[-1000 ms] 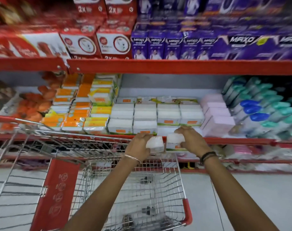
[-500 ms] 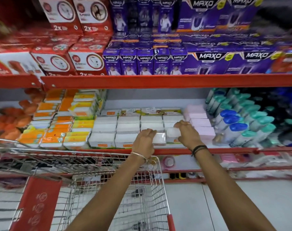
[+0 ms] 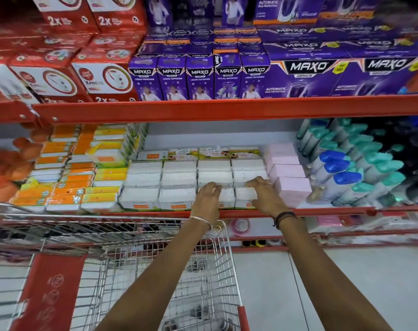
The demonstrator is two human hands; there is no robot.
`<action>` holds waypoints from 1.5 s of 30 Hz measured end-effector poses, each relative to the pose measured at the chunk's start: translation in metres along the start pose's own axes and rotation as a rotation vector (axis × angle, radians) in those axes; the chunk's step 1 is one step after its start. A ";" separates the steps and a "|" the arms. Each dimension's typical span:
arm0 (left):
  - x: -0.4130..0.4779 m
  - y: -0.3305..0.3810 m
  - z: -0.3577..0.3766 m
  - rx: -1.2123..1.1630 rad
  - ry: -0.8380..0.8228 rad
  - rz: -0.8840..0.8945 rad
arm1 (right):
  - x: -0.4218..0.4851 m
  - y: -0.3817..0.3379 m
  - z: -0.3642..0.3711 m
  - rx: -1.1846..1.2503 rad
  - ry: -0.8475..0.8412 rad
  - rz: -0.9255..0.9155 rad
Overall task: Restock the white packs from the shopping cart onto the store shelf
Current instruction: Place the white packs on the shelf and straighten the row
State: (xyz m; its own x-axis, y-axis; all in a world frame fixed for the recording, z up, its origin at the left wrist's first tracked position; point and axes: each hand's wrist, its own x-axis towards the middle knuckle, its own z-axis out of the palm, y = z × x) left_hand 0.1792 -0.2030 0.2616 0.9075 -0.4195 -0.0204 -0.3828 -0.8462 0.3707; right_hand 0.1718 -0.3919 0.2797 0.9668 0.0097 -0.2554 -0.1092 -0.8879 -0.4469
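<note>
white packs point(image 3: 179, 185): stacked in rows on the store shelf point(image 3: 155, 214), filling the middle stretch just behind its red front lip.
front-row packs: two at the right end of the block, one under each of my hands, both sitting on the shelf.
left hand point(image 3: 206, 199): fingers spread and loose, resting on top of its pack, not clamped round it.
right hand point(image 3: 265, 195): same, fingers splayed flat over the pack beside the pink boxes, palm down, open.
wrists: thin bangle point(image 3: 200, 221) on the left, dark bands point(image 3: 283, 217) on the right.
pink boxes point(image 3: 288, 177): touching the right side of the white block on the shelf.
bottles point(image 3: 346, 173): blue and teal caps, further right on the same shelf.
orange and yellow packs point(image 3: 67, 177): left of the white block, same shelf.
shopping cart point(image 3: 169, 271): below the shelf lip, right under my forearms; wire basket, red flap on its left part. Cannot tell what is left inside.
upper level: purple boxes point(image 3: 200, 77) above the white block, red boxes point(image 3: 83, 75) to their left.
</note>
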 end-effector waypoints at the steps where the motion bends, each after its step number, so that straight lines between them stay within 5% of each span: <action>1: -0.002 0.000 0.001 -0.010 0.018 0.002 | -0.005 -0.001 0.001 0.059 0.023 -0.005; 5: -0.024 0.015 0.006 -0.333 0.340 -0.127 | -0.032 -0.016 0.017 0.349 0.394 0.070; 8: -0.034 0.036 0.011 -0.758 0.554 -0.529 | -0.045 -0.035 0.028 0.750 0.620 0.348; 12: -0.016 0.042 0.009 -1.432 0.424 -1.140 | -0.033 -0.031 0.031 1.205 0.375 0.773; 16: -0.002 0.044 -0.002 -1.691 0.360 -1.271 | -0.022 -0.021 0.030 1.450 0.248 0.815; 27: 0.022 0.050 -0.018 -1.685 0.346 -1.336 | -0.009 -0.023 0.018 1.625 0.190 0.774; 36: 0.011 0.040 -0.016 -1.752 0.289 -1.262 | -0.016 -0.036 0.022 1.505 0.241 0.736; 42: -0.023 -0.018 -0.013 -1.592 0.517 -1.315 | -0.023 -0.076 0.052 1.156 0.078 0.702; 45: -0.036 -0.059 -0.033 -1.512 0.666 -1.354 | -0.024 -0.109 0.068 1.215 0.018 0.655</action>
State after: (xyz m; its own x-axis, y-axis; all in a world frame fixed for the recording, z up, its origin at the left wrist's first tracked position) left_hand 0.1743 -0.1275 0.2710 0.4730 0.5019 -0.7241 0.4818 0.5407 0.6895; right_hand 0.1446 -0.2640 0.2760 0.6629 -0.2644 -0.7005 -0.6630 0.2274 -0.7132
